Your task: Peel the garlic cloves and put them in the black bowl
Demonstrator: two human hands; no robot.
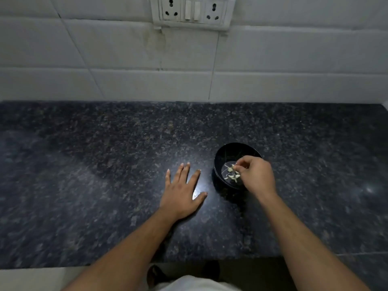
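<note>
A small black bowl stands on the dark granite counter, right of centre. Several pale peeled garlic cloves lie on its bottom. My right hand hovers over the bowl's near right rim, fingers curled with the tips pinched together just above the cloves; whether they hold a clove I cannot tell. My left hand lies flat on the counter to the left of the bowl, fingers spread and straight, holding nothing.
The granite counter runs the full width and ends at a white tiled wall at the back. A socket and switch plate sits high on that wall. The counter's front edge is near my body.
</note>
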